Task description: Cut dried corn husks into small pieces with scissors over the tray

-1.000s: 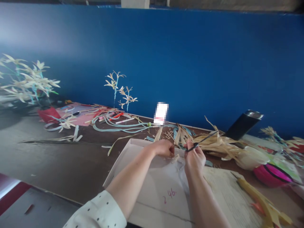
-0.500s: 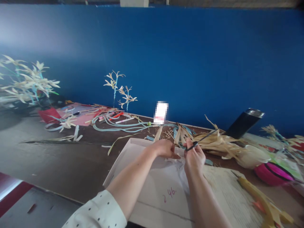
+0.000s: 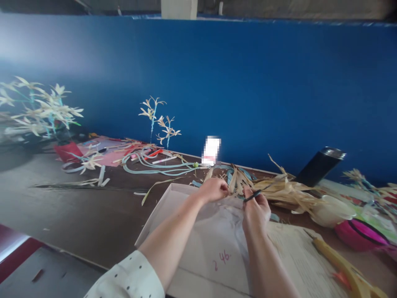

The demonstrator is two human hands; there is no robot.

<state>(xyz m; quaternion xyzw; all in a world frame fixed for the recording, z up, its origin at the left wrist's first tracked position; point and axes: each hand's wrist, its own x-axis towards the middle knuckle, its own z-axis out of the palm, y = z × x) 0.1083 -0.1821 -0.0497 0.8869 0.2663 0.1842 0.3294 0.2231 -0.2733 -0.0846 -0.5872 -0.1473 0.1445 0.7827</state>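
Fingers [image 3: 224, 187] of the left hand [image 3: 214, 190] are curled in a narrow bend above the far side of a white shallow box [image 3: 186, 248]; the head view does not show whether they pinch anything. The person's right hand [image 3: 257, 209] is just beside it, closed around a dark slim tool [image 3: 252, 195] whose far end points away and to the right. The tool lies across the fingers, near the box's far right corner, and reddish handwriting, "2" and "46", marks the box nearer the person.

Just beyond both hands, tan husk strips [image 3: 238, 180] lie on the counter [image 3: 93, 215], and a larger husk bundle [image 3: 279, 188] spreads to the right, toward a dark flask [image 3: 319, 167] that stands tilted. A pale bowl [image 3: 331, 212] and a bright pink pouch [image 3: 359, 236] come next on that side. Nearer the person, a yellow tool [image 3: 344, 265] lies on a printed sheet [image 3: 294, 248] beside the box.

To the left, pale blue cords [image 3: 161, 170] loop across the counter; two small pale flowers on blue stems [image 3: 152, 114] stand behind them against a blue wall [image 3: 248, 74], and a fuller flower bunch [image 3: 46, 109] stands farther left
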